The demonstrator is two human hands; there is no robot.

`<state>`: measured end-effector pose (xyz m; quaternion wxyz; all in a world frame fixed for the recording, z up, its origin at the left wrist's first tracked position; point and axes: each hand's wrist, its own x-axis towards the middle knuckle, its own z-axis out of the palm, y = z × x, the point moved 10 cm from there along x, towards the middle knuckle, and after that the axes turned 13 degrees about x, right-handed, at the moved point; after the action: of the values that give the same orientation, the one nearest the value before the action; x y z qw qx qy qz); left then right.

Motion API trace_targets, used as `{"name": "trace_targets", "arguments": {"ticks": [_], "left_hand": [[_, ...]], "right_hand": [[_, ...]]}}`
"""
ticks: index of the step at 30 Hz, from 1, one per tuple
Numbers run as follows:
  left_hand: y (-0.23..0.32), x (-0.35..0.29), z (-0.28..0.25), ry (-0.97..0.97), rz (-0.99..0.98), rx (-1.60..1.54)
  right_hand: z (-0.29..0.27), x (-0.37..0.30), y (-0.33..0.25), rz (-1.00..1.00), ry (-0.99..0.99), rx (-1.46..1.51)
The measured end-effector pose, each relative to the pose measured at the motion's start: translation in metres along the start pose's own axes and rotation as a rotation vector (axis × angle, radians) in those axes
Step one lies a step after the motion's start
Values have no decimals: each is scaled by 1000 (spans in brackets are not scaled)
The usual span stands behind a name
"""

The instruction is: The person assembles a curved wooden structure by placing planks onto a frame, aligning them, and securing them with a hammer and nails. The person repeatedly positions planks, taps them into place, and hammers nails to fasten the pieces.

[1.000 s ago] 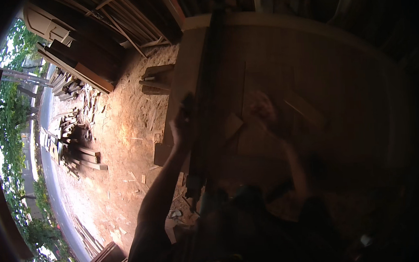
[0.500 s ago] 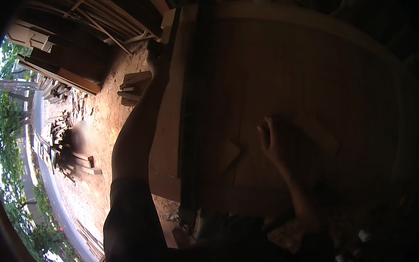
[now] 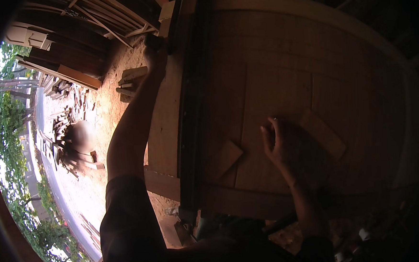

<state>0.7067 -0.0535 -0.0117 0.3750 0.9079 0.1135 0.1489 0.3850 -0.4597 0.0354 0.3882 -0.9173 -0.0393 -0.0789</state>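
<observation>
A large wooden panel (image 3: 277,93), like a door with a frame, lies before me in deep shadow. A long dark bar (image 3: 189,118) runs across it near its left side. My left hand (image 3: 155,55) reaches to the panel's far left corner, closed at a short dark piece beside the edge; what it grips is lost in shadow. Over the panel's middle is my right hand (image 3: 278,143), fingers curled and thumb near them. Whatever it may hold is too small to make out. Two flat wood pieces lie on the panel, one (image 3: 228,156) left of this hand, another (image 3: 326,136) right of it.
Wood blocks (image 3: 132,83) are stacked on the sandy ground left of the panel. Boards and panels (image 3: 71,62) lean at the far left. Scrap wood (image 3: 68,135) is heaped outside, near a road and trees. Dim clutter (image 3: 364,234) sits at the lower right.
The view has shifted slightly and the panel looks a little brighter. Both hands stay at nearly the same places on the panel.
</observation>
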Motion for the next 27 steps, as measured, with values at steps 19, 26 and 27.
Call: {"name": "trace_targets", "arguments": {"ticks": [19, 26, 27], "left_hand": [[34, -20, 12, -89, -24, -62], [112, 32, -6, 23, 114, 13], [117, 36, 4, -34, 90, 2]], "right_hand": [[-17, 0, -3, -76, 141, -12], [-6, -1, 9, 28, 30, -24], [-8, -1, 8, 31, 31, -29]]}}
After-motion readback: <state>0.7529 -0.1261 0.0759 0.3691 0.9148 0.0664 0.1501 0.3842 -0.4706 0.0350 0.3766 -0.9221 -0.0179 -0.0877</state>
